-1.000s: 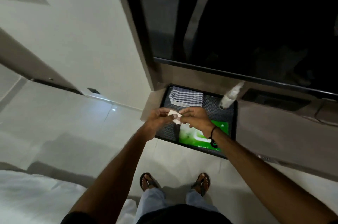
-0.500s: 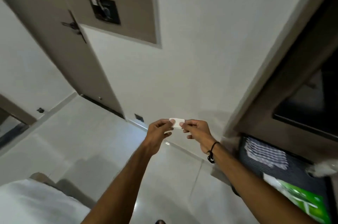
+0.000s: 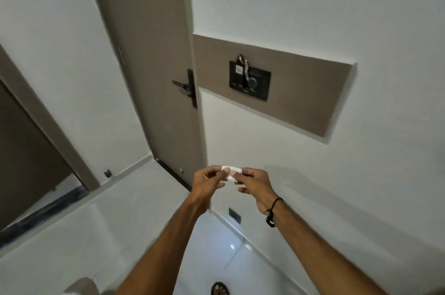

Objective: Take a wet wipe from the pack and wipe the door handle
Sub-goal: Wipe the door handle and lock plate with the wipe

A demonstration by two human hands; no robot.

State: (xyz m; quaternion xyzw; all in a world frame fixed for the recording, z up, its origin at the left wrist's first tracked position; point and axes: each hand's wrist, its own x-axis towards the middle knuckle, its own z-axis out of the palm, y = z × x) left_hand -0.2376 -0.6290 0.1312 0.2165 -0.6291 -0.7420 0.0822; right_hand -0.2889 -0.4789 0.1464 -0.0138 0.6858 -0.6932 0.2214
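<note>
A small folded white wet wipe (image 3: 232,172) is pinched between my left hand (image 3: 208,182) and my right hand (image 3: 255,186), held out in front of me at about waist height. The brown door (image 3: 154,58) stands ahead and above, with a dark lever door handle (image 3: 185,86) on its right edge. Both hands are well below the handle and apart from it. The wipe pack is out of view.
A dark wall switch panel (image 3: 250,80) with a key card and keyring sits on a brown wall plate right of the door. A second dark doorway (image 3: 26,150) lies at the left. A low wall socket (image 3: 234,215) and glossy white floor tiles (image 3: 120,222) are below.
The view has swung left and up from the tray with the pack to the door. Both hands kept hold of the wipe and are drawn slightly apart on it.
</note>
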